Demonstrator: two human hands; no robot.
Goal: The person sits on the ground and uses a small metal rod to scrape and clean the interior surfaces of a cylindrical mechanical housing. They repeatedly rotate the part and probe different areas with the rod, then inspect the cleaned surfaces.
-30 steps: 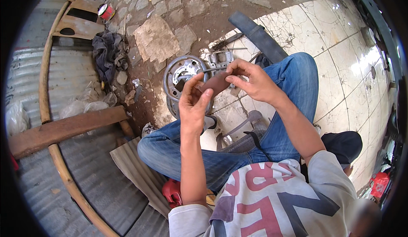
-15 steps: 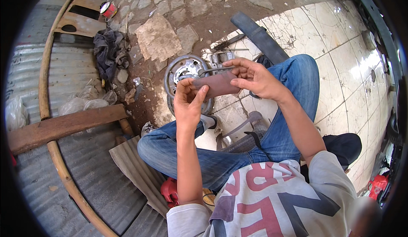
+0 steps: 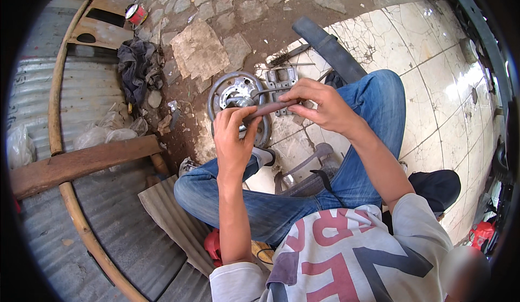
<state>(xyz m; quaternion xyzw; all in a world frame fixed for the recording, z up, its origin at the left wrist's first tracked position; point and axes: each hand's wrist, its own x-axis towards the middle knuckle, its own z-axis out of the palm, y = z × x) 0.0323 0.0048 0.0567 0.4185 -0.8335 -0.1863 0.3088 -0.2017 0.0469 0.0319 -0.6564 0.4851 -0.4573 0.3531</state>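
In front of my lap, both hands hold a reddish-brown piece of sandpaper [image 3: 271,108], which now shows as a narrow folded or rolled strip. My left hand [image 3: 234,131] pinches its left end between thumb and fingers. My right hand [image 3: 318,102] grips the right end, with the thumb below and the fingers on top. Beyond the hands, a grey round metal wheel hub [image 3: 216,93] lies on the ground. Right beside it is a grey metal block with openings [image 3: 281,76], partly hidden behind my right hand.
A dark flat rubber length [image 3: 330,47] and a brush [image 3: 288,56] lie farther out on cracked tiles. Dark cloth [image 3: 139,66] and a red can [image 3: 136,14] are at the left. A wooden plank [image 3: 86,164] crosses corrugated metal sheets. My crossed legs surround a grey object [image 3: 309,164].
The sandpaper went from a broad face toward me to a narrow strip. My left hand has turned and shifted slightly left; the right fingers have closed over the other end.
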